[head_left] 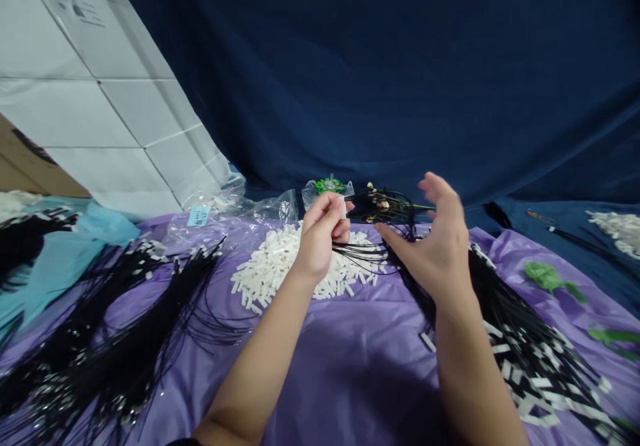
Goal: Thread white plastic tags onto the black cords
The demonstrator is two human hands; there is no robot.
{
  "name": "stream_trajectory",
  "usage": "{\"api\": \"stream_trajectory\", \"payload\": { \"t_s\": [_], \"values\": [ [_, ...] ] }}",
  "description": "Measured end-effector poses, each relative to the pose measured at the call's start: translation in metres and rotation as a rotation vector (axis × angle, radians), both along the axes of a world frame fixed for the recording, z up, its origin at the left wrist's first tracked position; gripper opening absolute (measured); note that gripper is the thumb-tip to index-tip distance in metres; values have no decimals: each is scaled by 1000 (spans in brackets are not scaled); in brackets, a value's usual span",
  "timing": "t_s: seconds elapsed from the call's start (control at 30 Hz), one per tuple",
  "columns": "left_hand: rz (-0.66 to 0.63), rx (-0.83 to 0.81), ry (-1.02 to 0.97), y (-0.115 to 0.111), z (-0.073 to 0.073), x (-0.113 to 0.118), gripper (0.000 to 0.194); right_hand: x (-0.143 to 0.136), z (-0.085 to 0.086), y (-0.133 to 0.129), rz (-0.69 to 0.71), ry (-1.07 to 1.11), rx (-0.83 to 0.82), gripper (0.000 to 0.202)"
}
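My left hand (pixel 319 239) is closed around several thin black cords (pixel 363 253), which trail out to the right. A small white piece (pixel 343 207) shows between its thumb and forefinger. To the right, my right hand (pixel 437 246) is open, thumb and fingers spread, close to the loose cords; nothing shows in its grip. Below and behind my left hand lies a pile of small white pieces (pixel 270 266). Beside my right forearm rests a large bundle of black cords with white tags (pixel 505 306).
More black cord bundles (pixel 155 319) lie on the purple sheet (pixel 345 359) at left, near a light blue bag (pixel 55 266). Clear plastic bags (pixel 260 209) and a green round item (pixel 329 185) sit behind the pile. A dark blue curtain (pixel 390 73) hangs beyond.
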State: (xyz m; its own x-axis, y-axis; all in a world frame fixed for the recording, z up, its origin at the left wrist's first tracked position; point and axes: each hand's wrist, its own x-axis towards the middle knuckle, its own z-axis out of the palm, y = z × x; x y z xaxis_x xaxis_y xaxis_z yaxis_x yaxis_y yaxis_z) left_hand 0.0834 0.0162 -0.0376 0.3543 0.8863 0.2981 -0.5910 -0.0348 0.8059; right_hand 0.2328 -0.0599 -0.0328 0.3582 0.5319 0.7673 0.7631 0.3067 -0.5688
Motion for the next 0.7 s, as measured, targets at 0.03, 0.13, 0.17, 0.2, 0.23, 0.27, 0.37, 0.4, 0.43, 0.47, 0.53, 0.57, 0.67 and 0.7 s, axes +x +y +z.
{"api": "stream_trajectory", "payload": {
  "t_s": [0.03, 0.13, 0.17, 0.2, 0.23, 0.27, 0.37, 0.4, 0.43, 0.47, 0.53, 0.57, 0.67, 0.7],
  "values": [
    [-32, -12, -8, -1, 1, -1, 23, 3, -1, 2, 129, 148, -69, 46],
    [-137, 21, 60, -5, 1, -2, 20, 5, -1, 8, 522, 650, -180, 28],
    [-164, 42, 118, -5, 0, -1, 20, 3, 1, 10, 602, 779, -173, 37],
    [-184, 63, 196, -4, 0, -1, 20, 0, 2, 10, 653, 873, -157, 44],
    [-190, 87, 291, -2, -1, -1, 19, -2, 5, 11, 679, 932, -147, 49],
    [-169, 118, 392, 3, -2, -3, 18, -4, 7, 11, 687, 956, -149, 54],
    [87, 233, 643, 31, -8, -27, 20, 2, 12, 6, 563, 879, -81, 64],
    [240, 249, 685, 43, -10, -41, 20, 9, 13, 2, 440, 800, -13, 66],
    [428, 229, 736, 54, -12, -60, 18, 20, 13, -2, 276, 697, 53, 67],
    [651, 162, 814, 63, -14, -80, 15, 33, 13, -8, 80, 563, 114, 67],
    [945, -5, 938, 75, -19, -125, 25, 66, 11, -22, -301, 221, -56, 74],
    [1006, -67, 952, 76, -21, -146, 34, 85, 7, -30, -428, 119, -204, 76],
    [1017, -224, 984, 70, -26, -193, 57, 142, -9, -51, -753, 91, -283, 66],
    [959, -240, 988, 66, -25, -202, 55, 157, -16, -57, -643, 80, -279, 62]
  ]
}}
